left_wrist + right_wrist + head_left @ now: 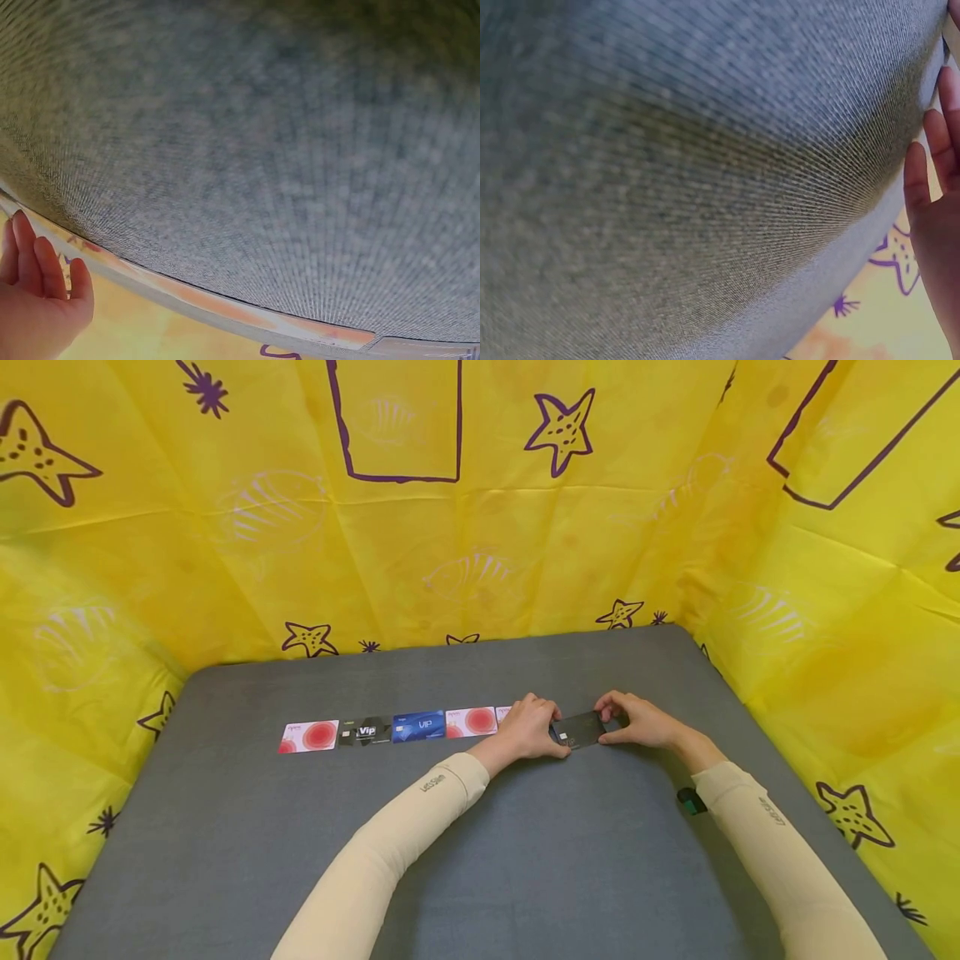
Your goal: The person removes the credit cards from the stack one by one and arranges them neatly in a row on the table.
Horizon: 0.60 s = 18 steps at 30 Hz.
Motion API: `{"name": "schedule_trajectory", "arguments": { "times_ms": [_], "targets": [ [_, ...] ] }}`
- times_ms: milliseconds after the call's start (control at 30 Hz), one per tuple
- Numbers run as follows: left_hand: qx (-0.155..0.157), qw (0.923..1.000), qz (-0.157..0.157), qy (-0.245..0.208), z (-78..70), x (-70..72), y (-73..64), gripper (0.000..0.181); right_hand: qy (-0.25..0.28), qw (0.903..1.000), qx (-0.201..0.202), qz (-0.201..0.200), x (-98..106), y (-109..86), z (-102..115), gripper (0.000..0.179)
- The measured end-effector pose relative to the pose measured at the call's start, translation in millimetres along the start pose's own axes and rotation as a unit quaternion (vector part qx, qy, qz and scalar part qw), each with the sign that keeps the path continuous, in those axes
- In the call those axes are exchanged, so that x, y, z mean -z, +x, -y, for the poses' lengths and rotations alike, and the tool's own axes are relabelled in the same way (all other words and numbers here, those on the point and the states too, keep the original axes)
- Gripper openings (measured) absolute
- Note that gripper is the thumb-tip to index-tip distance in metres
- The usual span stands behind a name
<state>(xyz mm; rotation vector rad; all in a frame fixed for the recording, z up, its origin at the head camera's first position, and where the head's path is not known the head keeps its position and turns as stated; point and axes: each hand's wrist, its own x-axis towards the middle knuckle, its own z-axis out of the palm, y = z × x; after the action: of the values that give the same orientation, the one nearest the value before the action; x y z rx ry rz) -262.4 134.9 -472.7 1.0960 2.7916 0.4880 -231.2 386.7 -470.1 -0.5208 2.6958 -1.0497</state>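
Note:
A black VIP card (581,732) lies at the right end of a row of cards on the grey table, between both hands. My left hand (528,728) holds it by its left edge, thumb at the near corner and fingers at the far one. My right hand (637,722) grips its right edge with thumb and fingertips. Under the left hand, a pink-and-white card (504,717) is mostly hidden. In the left wrist view the left hand (41,292) shows at the lower left corner. The right wrist view has the right hand (939,210) at its right edge.
Leftward along the row lie another pink-and-white card (470,722), a blue VIP card (418,726), a black Vip card (365,731) and a pink-and-white card (308,737) at the far left. Yellow patterned cloth (480,527) hangs behind the grey table (262,843) and along its sides.

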Motion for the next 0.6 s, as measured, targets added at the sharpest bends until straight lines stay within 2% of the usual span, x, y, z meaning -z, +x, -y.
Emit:
{"name": "schedule_trajectory", "arguments": {
  "times_ms": [433,600],
  "targets": [
    [-0.025,0.9994,-0.022,-0.008,0.3,-2.7,-2.3,0.052,0.03,0.9994,-0.015,-0.011,-3.7,-4.7,2.1,0.052],
    [-0.022,0.9991,-0.032,-0.015,-2.4,-2.1,-5.6,0.052,0.037,0.999,-0.014,-0.019,-5.7,-5.6,2.3,0.051]
  ]
}}
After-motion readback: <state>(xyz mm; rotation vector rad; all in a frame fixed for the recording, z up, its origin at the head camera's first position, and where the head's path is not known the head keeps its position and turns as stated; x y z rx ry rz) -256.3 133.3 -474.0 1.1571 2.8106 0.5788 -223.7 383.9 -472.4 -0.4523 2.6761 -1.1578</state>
